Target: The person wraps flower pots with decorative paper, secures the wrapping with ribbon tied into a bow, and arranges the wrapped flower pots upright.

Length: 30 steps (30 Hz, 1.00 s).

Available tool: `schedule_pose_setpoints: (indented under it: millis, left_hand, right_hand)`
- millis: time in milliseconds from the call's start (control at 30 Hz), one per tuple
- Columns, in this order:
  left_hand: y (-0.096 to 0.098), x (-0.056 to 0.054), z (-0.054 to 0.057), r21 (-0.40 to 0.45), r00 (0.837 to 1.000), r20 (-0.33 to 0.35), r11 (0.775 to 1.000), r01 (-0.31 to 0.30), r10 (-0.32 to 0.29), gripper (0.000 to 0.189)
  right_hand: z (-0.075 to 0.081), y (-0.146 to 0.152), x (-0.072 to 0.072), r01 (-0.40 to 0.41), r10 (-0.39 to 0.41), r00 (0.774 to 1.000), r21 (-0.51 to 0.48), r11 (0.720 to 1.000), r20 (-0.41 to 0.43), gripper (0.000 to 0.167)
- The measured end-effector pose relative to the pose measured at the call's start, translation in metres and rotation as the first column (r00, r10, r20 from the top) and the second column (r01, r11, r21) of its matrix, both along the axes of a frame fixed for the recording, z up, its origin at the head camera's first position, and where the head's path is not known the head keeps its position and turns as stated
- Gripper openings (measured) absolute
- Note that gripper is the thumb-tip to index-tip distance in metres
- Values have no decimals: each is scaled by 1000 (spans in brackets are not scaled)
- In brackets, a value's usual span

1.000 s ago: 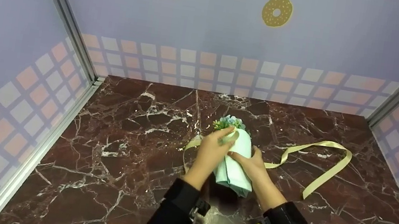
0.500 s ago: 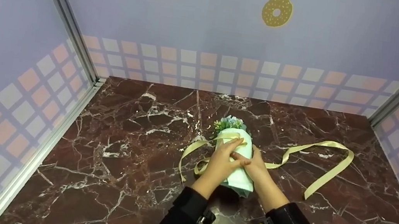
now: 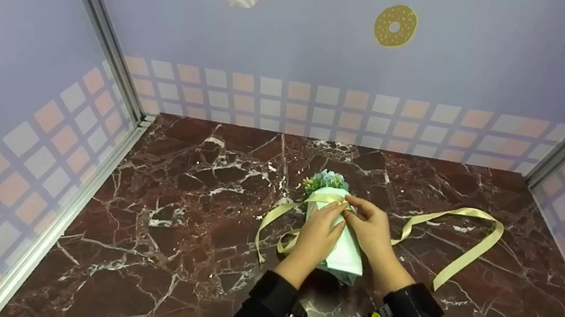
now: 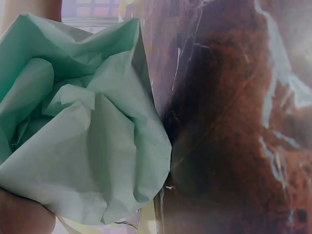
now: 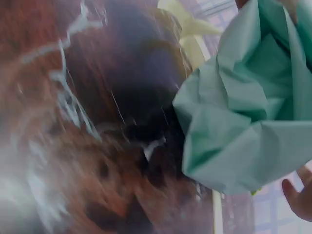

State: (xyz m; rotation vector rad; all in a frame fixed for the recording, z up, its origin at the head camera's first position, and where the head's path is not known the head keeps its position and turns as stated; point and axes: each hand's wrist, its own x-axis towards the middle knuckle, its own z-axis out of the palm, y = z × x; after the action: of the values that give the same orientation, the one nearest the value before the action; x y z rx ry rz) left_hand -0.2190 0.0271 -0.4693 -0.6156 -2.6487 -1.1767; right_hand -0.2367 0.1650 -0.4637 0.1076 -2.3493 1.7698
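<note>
A small bouquet in mint-green wrapping paper lies on the marble-patterned surface, with blue and green flowers at its far end. Across the paper just below the flowers runs a pale yellow ribbon. Over the wrap, my left hand holds the ribbon with its fingertips. My right hand pinches it from the right, its fingertips meeting the left ones. Both wrist views show the folded paper's open lower end, the wrapping paper in the left and the same paper in the right; the ribbon grip is hidden there.
One loose ribbon tail curves across the surface on the right. Shorter ribbon loops lie left of the bouquet. Patterned walls enclose the marble surface at the back and both sides.
The left hand has drawn the ribbon over the front of the wrap. My right hand has moved from the bouquet's side up to the ribbon, beside the left fingertips.
</note>
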Motion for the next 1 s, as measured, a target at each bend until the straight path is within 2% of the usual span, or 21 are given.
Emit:
schedule_pose_setpoints:
  millis: [100, 167, 267, 333, 400, 500, 567, 633, 700, 800, 867, 967, 1000]
  left_hand:
    - [2, 1, -1, -12, 1000, -22, 1000, -11, 11, 45]
    - [3, 2, -2, -17, 999, -53, 1000, -13, 12, 47]
    - [4, 4, -4, -23, 995, -102, 1000, -21, 19, 49]
    - [4, 5, -4, -36, 991, -130, 999, -37, 32, 47]
    - [4, 5, -5, -57, 988, -148, 997, -54, 45, 44]
    - [5, 7, -5, -108, 985, -163, 991, -77, 59, 40]
    - [6, 7, -5, -133, 984, -167, 987, -87, 64, 39]
    - [7, 8, -6, -147, 982, -176, 985, -94, 67, 38]
    - [7, 8, -6, -155, 980, -186, 983, -100, 71, 36]
    - [7, 8, -7, -156, 977, -200, 983, -101, 69, 33]
    - [7, 8, -8, -155, 975, -207, 982, -110, 77, 32]
    - [6, 10, -9, -158, 975, -203, 980, -125, 92, 30]
    - [6, 10, -9, -159, 975, -199, 979, -129, 96, 29]
  right_hand:
    - [8, 4, -6, 31, -33, 999, 68, 997, 19, 24]
    - [14, 8, -10, 46, -49, 998, 70, 996, 47, 20]
    - [23, 14, -14, 58, -54, 991, -34, 998, 119, 17]
    - [28, 17, -17, 61, -27, 986, -204, 977, 164, 15]
    - [34, 19, -18, 63, 13, 983, -404, 913, 184, 9]
    - [44, 24, -19, 20, 122, 976, -633, 774, 179, 3]
    - [49, 30, -18, -23, 202, 964, -701, 713, 173, 9]
    - [55, 36, -16, -78, 286, 944, -734, 675, 163, 16]
    - [61, 43, -16, -142, 345, 929, -733, 665, 133, 25]
    - [69, 57, -16, -241, 395, 916, -692, 681, 70, 37]
    - [74, 67, -17, -282, 401, 916, -662, 695, 31, 40]
    - [84, 81, -17, -276, 372, 928, -666, 693, 4, 33]
    - [87, 86, -17, -259, 354, 935, -681, 685, 0, 30]
